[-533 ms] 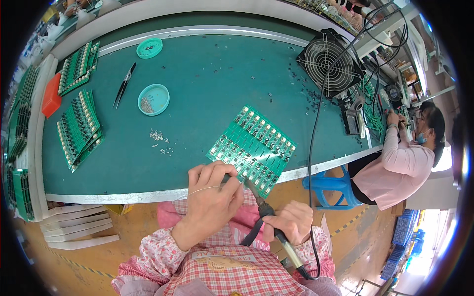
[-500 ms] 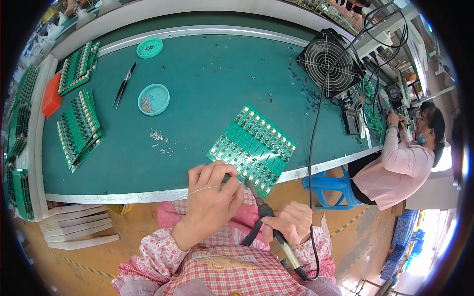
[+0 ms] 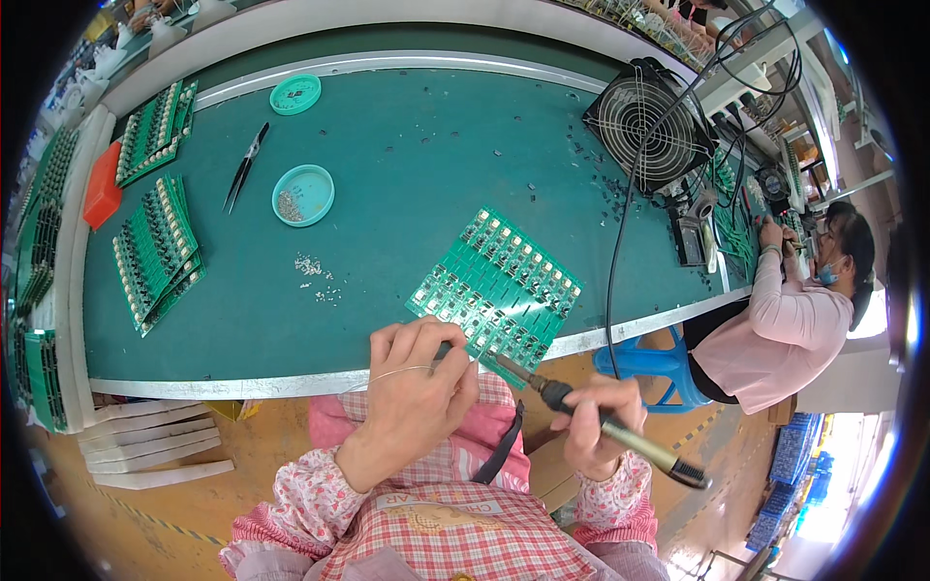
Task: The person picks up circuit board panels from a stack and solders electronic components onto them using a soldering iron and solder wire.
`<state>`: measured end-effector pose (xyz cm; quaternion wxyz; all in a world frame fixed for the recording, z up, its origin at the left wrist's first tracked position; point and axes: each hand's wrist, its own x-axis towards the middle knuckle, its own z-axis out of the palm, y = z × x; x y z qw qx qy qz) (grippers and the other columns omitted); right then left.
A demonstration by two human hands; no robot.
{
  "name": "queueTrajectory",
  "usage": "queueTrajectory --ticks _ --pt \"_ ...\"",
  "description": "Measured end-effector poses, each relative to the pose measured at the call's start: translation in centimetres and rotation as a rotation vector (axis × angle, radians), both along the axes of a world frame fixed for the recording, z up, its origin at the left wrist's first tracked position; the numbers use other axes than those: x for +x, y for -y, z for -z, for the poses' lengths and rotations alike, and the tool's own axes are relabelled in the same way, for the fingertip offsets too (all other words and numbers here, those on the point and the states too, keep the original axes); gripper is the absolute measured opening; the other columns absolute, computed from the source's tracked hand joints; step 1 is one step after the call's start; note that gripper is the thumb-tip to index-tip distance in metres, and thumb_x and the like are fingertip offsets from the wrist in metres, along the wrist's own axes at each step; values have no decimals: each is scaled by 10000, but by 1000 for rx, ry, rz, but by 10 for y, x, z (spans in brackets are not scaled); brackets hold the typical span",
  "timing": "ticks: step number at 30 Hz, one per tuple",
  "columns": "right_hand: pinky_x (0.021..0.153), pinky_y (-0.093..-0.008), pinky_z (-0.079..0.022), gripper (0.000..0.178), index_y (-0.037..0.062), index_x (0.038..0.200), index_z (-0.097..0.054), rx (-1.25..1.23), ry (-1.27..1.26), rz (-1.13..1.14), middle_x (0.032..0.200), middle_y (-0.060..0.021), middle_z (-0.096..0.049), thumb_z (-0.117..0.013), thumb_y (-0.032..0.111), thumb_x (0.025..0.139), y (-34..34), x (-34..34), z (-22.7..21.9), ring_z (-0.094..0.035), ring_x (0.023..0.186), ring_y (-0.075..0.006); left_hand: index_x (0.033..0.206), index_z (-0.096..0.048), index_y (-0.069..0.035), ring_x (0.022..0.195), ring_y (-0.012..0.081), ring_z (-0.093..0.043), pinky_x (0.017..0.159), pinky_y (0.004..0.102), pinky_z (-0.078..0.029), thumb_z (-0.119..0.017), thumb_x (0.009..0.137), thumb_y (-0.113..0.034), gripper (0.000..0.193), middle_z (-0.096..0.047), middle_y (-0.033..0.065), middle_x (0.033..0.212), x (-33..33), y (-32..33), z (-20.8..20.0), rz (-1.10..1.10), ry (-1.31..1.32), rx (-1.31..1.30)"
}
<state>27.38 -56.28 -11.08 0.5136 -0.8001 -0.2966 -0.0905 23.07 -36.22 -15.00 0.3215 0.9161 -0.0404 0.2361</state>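
Observation:
A green circuit board panel (image 3: 499, 288) lies tilted at the near edge of the green bench mat (image 3: 417, 174). My left hand (image 3: 418, 387) pinches a thin solder wire (image 3: 387, 376) just below the panel's near corner. My right hand (image 3: 596, 423) grips a soldering iron (image 3: 601, 426) by its black handle. The iron's tip points up-left toward the panel's near edge, close to the wire's end.
Stacks of green boards (image 3: 157, 248) sit at the left, with an orange box (image 3: 101, 184). Two teal dishes (image 3: 302, 195) and tweezers (image 3: 245, 167) lie mid-bench beside loose small parts (image 3: 315, 271). A black fan (image 3: 647, 121) stands at the right. Another person (image 3: 790, 310) sits at the right, above a blue stool (image 3: 644, 358).
My right hand and the soldering iron have shifted slightly; the iron's tip sits closer to the panel's near edge. My left hand stays at the same spot with the wire.

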Motion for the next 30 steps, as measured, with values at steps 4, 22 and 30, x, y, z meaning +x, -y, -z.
queueTrajectory --ticks 4,22,30 --pt "454 -239 -483 99 -10 866 -505 155 -298 149 601 -80 -632 -574 51 902 -7 4 -4 -625 483 -127 690 -556 -69 960 248 -558 833 412 -366 -701 719 -68 148 -581 45 987 1 1 0 -2 -7 12" --pt "402 -234 -343 196 51 883 -614 -239 556 -332 553 24 -474 -716 79 718 -12 6 7 -471 431 -118 696 -559 -67 964 256 -559 823 410 -366 -719 694 -70 159 -570 40 973 3 1 1 -9 -10 25" --pt "411 -235 -358 216 47 884 -620 -244 500 -361 566 17 -489 -724 51 694 -9 8 0 -483 445 -122 798 -594 -79 948 220 -540 819 418 -378 -705 698 -70 150 -552 23 959 2 -1 3 3 11 39"
